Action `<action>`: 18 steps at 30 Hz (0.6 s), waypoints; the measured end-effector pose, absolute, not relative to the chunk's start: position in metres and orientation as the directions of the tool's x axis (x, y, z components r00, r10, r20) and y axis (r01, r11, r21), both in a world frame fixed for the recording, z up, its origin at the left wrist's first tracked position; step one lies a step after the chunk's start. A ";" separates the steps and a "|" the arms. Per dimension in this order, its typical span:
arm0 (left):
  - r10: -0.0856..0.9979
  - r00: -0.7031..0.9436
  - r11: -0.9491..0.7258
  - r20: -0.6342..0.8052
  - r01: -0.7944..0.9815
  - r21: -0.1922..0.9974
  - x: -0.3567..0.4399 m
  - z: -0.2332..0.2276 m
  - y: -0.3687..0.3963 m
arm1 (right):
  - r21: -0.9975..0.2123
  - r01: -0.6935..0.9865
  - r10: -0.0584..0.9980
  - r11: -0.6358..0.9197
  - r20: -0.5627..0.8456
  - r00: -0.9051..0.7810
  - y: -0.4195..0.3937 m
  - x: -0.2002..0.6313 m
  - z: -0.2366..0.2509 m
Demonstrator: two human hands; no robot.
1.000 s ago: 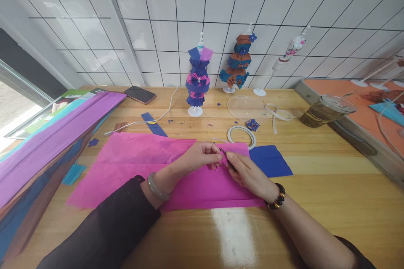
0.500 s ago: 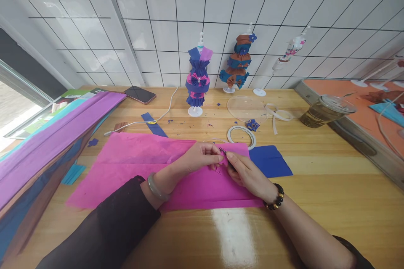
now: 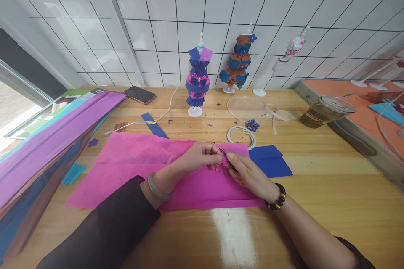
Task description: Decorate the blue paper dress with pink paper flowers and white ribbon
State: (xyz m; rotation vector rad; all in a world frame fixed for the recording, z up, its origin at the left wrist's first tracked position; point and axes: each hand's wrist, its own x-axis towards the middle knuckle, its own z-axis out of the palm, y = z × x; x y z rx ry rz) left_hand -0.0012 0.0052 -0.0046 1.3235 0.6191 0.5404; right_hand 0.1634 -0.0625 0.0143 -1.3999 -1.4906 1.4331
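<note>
Quick rundown, using the big pink sheet [image 3: 202, 189] as the landmark. Past its far edge: a blue strip [image 3: 154, 125] with a white cable [image 3: 135, 122] across it, a phone [image 3: 140, 94], and a stand in a blue-and-pink outfit [image 3: 198, 80]. A tape ring [image 3: 230, 136] crowds its far right corner, blue paper [image 3: 273, 162] sits right against that side, and a lidded cup [image 3: 322, 111] is well off to the right. Long purple paper [image 3: 63, 138] slants by on the left.

The small pink piece [image 3: 224, 159] is above the sheet's right half, same bright pink, mostly hidden by fingers. Left hand [image 3: 200, 155] has it pinched; right hand [image 3: 248, 172] is wrapped around a dark tool [image 3: 222, 150], maybe little scissors, blades too tiny to read. Hands nearly touch.

Sheet's near edge is fairly straight, with glossy wood tabletop [image 3: 189, 239] running toward the person.
</note>
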 end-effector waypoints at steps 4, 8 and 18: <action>0.672 0.733 0.168 -0.104 -0.014 0.986 -0.001 -0.005 0.005 | -0.950 0.278 0.948 -0.144 -0.213 -0.237 -0.062 0.164 0.015; 0.663 0.742 0.167 -0.096 -0.022 0.986 -0.002 -0.005 0.006 | -0.948 0.286 0.945 -0.141 -0.215 -0.247 -0.062 0.163 0.018; 0.644 0.759 0.177 -0.095 -0.027 0.984 -0.003 -0.003 0.006 | -0.949 0.275 0.937 -0.155 -0.229 -0.263 -0.063 0.165 0.018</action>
